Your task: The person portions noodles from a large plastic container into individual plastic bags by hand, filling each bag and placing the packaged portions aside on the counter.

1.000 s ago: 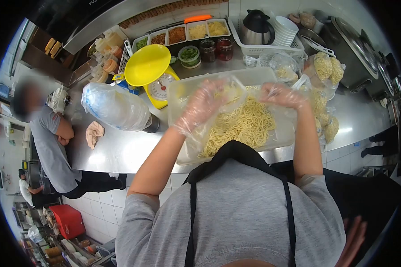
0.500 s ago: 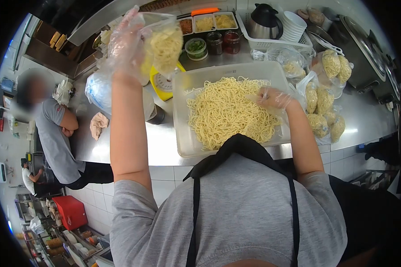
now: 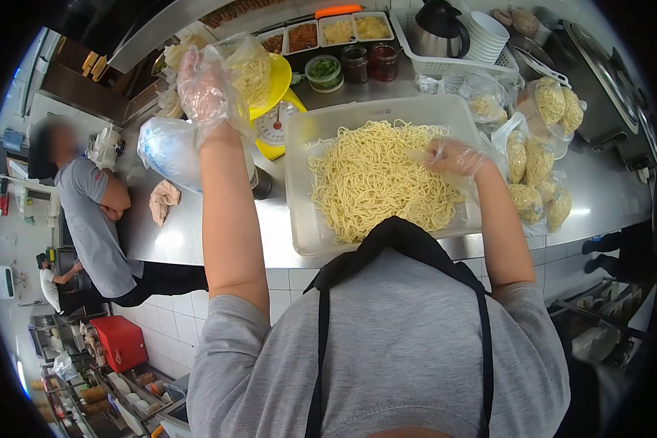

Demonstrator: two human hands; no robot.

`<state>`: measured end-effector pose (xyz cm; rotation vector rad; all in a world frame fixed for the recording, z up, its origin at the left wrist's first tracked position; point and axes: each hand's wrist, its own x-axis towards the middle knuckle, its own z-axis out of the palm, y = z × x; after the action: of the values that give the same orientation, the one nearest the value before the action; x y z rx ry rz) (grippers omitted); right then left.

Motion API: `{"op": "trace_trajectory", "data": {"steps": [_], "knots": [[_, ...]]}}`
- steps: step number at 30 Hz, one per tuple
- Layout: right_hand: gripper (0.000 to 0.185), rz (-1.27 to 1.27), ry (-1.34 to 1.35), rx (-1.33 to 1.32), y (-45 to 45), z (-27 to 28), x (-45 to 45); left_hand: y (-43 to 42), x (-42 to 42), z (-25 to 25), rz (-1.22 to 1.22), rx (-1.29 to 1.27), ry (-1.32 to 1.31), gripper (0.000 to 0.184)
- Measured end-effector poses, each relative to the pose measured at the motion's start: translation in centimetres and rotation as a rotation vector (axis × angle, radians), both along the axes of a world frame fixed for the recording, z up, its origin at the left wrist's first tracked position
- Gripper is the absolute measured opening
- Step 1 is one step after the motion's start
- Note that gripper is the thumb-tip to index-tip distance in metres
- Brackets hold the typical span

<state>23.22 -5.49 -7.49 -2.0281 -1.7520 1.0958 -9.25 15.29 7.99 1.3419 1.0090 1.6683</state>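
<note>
My left hand (image 3: 206, 91), in a clear plastic glove, grips a clear plastic bag of noodles (image 3: 254, 82) by its left side. The bag is at the yellow pan of a kitchen scale (image 3: 275, 125); whether its weight rests there I cannot tell. Below my wrists lies a wide translucent tub (image 3: 299, 226) with a heap of loose yellow noodles (image 3: 379, 182). At the heap's right side, my gloved right hand (image 3: 452, 158) has its fingers bent together on some noodles.
Several filled noodle bags (image 3: 536, 164) lie right of the tub. Behind it stand jars (image 3: 354, 64), a green-filled container (image 3: 323, 74) and topping trays (image 3: 338, 31). A white basket (image 3: 456, 69) holds a jug and bowls. At left are a cloth (image 3: 163, 201) and a person (image 3: 95, 212).
My left hand has lowered the noodle bag to the scale's yellow pan, now more visible behind it. My right hand stays at the heap's right side.
</note>
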Motion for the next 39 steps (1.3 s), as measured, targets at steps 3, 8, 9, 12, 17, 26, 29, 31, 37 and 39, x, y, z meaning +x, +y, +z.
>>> {"op": "trace_trajectory", "data": {"steps": [3, 8, 9, 12, 17, 26, 29, 31, 37, 39], "knots": [[0.033, 0.033, -0.023, 0.039, -0.1, -0.2, 0.2, 0.2, 0.1, -0.5, 0.034, 0.025, -0.037, 0.06], [0.029, 0.001, -0.017, 0.007, -0.2, 0.4, -0.2, -0.4, 0.1, 0.0, 0.017, -0.051, -0.081, 0.052], [0.03, 0.012, -0.025, 0.006, -0.2, 0.4, -0.2, -0.3, 0.0, -0.1, 0.018, -0.051, -0.082, 0.052], [0.031, 0.003, -0.025, -0.007, -0.3, 1.1, -0.5, 0.5, -0.2, -0.5, 0.031, 0.012, -0.145, 0.05], [0.033, -0.019, -0.034, -0.02, -0.4, 1.6, -0.8, -0.7, 0.4, 0.6, -0.007, 0.015, 0.046, 0.044], [0.032, -0.04, -0.12, 0.014, -0.6, 1.3, -1.0, -0.4, 0.4, 1.1, -0.413, 0.069, 0.072, 0.033], [0.03, 0.007, -0.122, 0.044, -0.3, 1.4, -0.5, -4.6, 0.5, 2.4, -0.556, 0.28, 0.032, 0.03], [0.03, 0.028, -0.146, 0.062, -0.2, 2.6, -0.6, -5.8, 0.0, 2.6, -0.608, 0.279, 0.061, 0.031], [0.029, -0.384, 0.411, 0.742, -2.7, 14.4, -6.2, -11.5, 1.2, 0.9, -0.878, 0.162, 0.095, 0.025], [0.036, -0.075, 0.309, 0.889, -3.5, 16.5, -6.5, -13.0, 2.2, 0.1, -0.976, 0.16, 0.121, 0.023]]}}
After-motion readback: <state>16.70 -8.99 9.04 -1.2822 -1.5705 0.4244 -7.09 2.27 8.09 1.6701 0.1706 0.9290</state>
